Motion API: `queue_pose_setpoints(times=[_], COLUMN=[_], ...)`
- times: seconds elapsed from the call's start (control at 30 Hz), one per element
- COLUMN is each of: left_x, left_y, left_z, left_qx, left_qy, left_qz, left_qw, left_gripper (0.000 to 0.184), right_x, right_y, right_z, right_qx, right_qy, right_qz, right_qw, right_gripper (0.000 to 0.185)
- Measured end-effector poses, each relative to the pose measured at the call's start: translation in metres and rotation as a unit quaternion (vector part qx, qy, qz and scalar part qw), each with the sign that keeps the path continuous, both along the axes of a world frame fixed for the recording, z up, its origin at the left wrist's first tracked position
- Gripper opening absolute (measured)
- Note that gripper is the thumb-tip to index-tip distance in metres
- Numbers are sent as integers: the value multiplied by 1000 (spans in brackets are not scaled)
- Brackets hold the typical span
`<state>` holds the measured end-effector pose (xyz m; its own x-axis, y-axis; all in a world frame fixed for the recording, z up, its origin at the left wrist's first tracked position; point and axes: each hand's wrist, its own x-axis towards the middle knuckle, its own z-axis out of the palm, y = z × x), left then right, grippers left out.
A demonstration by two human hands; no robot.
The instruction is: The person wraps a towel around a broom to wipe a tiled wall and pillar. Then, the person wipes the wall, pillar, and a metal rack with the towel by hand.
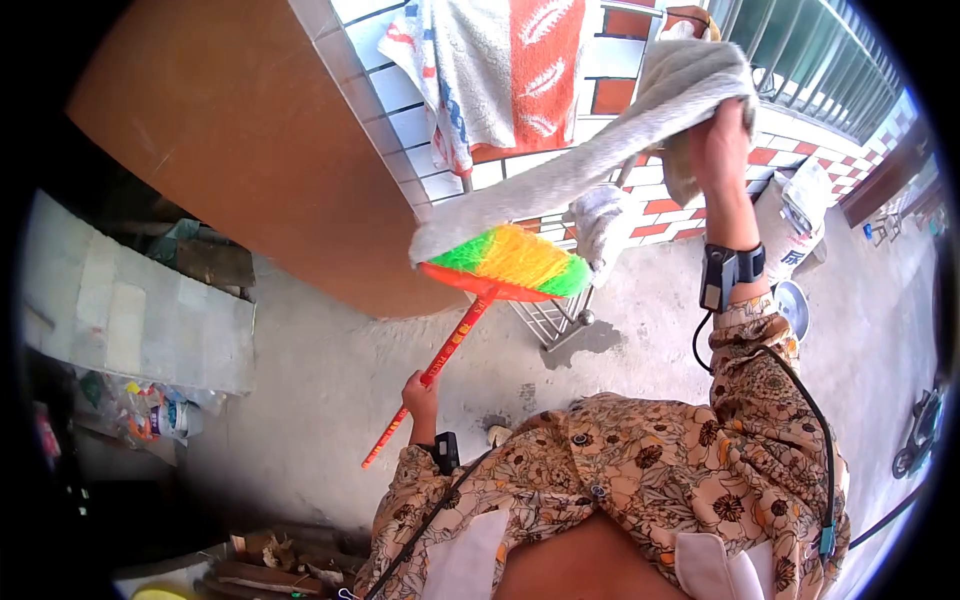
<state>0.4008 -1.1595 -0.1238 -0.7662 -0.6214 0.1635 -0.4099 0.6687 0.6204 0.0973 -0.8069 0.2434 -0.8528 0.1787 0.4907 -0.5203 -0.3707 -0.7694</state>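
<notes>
My left hand (420,395) is wrapped round the red handle of a broom (455,345), held with its head up. The broom's green and yellow bristles (510,257) fan out from a red base. Up at the right, my right hand (722,150) grips a pale grey-white cloth (590,150). This cloth stretches down to the left, where its end overlaps the left side of the bristles; whether it is pressed on them I cannot tell. Part of the cloth hangs bunched beside my right hand.
Red and white towels (540,75) hang on a rail by the tiled wall. Below stands a metal rack (548,325) with a cloth over it. A brown panel (240,130) leans at the left. White sacks (795,215) and a metal basin (792,308) are at the right.
</notes>
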Motion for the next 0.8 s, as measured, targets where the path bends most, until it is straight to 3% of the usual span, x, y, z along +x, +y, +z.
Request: queue_pose_setpoints(times=[0.03,0.07,0.1,0.13,0.17,0.23,0.3,0.4,0.43,0.5,0.53,0.6,0.63,0.7,0.77,0.8], left_x=[0,1,2,2,-1,-14,-43,-101,-117,-149,-165,-183,-190,-202,-200,-198], left_y=[3,5,6,9,12,16,22,7,18,25,18,6,1,-13,-16,-20], left_z=[-7,-13,-13,-8,3,24,40,43,66,84,68,37,23,11,-3,-7], left_qx=[-5,-31,-58,-22,-29,166,156,187,222,262,223,181,186,191,278,296], left_qy=[-2,28,58,21,24,47,116,202,218,222,236,240,179,113,160,210], left_qz=[7,-20,-47,-46,-40,58,80,128,135,135,143,146,164,164,142,127], left_qw=[1000,999,996,998,998,983,978,953,941,929,935,942,952,961,936,923], left_gripper=[29,28,28,25,25,25,26,31,32,33,34,35,35,35,32,29], right_x=[-14,-23,1,5,10,18,16,19,24,50,69,85,99,128,146,150], right_y=[28,62,69,99,134,189,242,305,314,311,286,290,283,285,281,276], right_z=[15,27,59,62,51,15,-38,-118,-141,-172,-164,-187,-183,-185,-178,-173], right_qx=[-89,-78,-213,-190,-137,-29,125,455,483,184,28,-123,-176,-134,-114,-50], right_qy=[35,91,29,43,47,5,-76,-106,-108,-187,-253,-318,-331,-367,-383,-369], right_qz=[16,-4,-63,-88,-121,-182,-235,-279,-264,-146,-138,-109,-109,-111,-150,-175], right_qw=[995,993,975,977,982,983,961,839,828,954,957,934,921,914,904,912], right_gripper=[45,44,42,42,42,42,43,45,46,45,41,42,45,44,42,42])
